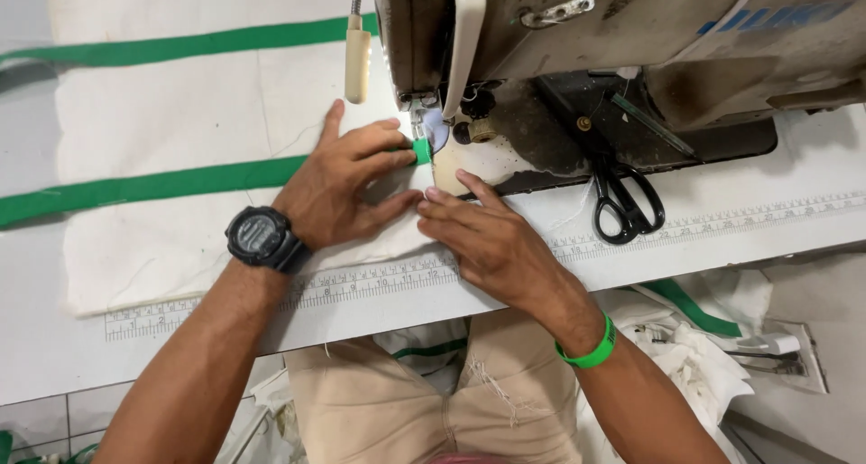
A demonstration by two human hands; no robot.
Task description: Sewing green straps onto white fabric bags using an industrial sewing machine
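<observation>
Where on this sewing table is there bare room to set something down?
Bare tabletop lies right of the black-handled scissors, between the sewing machine base and the printed ruler strip, and at the near-left corner below the white cloth. It is crowded at the needle, where the left hand and right hand press the cloth.

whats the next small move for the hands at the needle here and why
Probably ease the white fabric and green strap a little further under the presser foot. The left hand presses the strap's end flat right at the foot, and the right hand holds the fabric edge beside it, so both seem lined up for stitching.
</observation>
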